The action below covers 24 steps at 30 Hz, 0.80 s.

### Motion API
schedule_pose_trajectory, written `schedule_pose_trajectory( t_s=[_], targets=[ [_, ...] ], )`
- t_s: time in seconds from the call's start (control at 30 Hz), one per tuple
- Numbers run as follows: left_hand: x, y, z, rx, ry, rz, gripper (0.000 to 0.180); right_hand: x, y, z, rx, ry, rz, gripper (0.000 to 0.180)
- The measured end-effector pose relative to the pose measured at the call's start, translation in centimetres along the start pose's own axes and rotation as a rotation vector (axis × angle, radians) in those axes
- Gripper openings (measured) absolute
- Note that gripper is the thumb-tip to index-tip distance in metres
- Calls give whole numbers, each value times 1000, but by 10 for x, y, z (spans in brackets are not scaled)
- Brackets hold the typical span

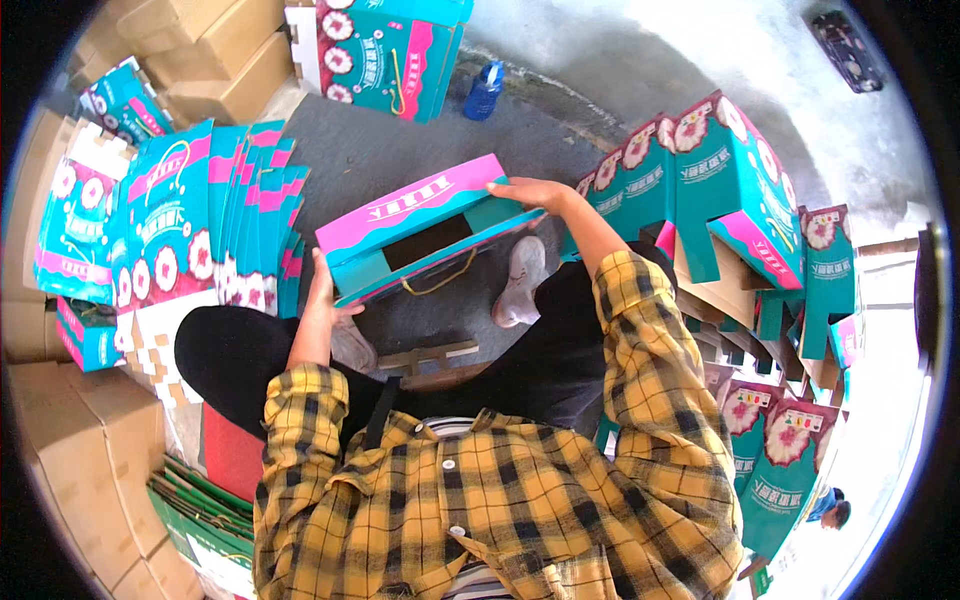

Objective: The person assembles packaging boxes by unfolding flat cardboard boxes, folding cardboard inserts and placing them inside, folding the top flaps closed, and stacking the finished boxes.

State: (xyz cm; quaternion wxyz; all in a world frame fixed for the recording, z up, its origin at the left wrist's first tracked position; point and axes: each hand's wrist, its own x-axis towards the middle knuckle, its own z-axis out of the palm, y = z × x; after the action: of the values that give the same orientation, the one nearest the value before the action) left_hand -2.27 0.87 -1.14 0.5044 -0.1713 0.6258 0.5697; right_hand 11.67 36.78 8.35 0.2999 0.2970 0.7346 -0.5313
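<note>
Between my hands is a teal and pink gift box [420,207], tilted, with a dark opening on its upper side. A yellow cord handle [440,280] hangs from its near edge. My left hand [325,300] grips the box's left end, thumb along the near corner. At the far right end, my right hand [530,195] holds the box, fingers over the pink edge. To my left stands a fanned stack of flattened teal cartons [170,220]. On my right are several folded teal boxes [735,190] with flower prints.
Brown cartons [90,470] are piled at the left, with more at the far left. A blue bottle [484,92] stands on the grey floor beside another teal box [400,55]. Green flat packaging [205,520] lies at lower left. A person [830,508] shows at the far right.
</note>
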Motion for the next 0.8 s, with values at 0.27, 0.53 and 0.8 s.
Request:
schedule_pose_trajectory(
  t_s=[0.27,0.53,0.8],
  targets=[
    [-25,41,56,-297,-272,555,77,-99,-29,-34,-112,569,-613,77],
    [-105,91,162,-159,-629,1014,70,-304,22,4,189,1076,-883,62],
    [-168,99,356,309,-994,1311,82,-404,198,-29,184,1627,-667,61]
  ],
)
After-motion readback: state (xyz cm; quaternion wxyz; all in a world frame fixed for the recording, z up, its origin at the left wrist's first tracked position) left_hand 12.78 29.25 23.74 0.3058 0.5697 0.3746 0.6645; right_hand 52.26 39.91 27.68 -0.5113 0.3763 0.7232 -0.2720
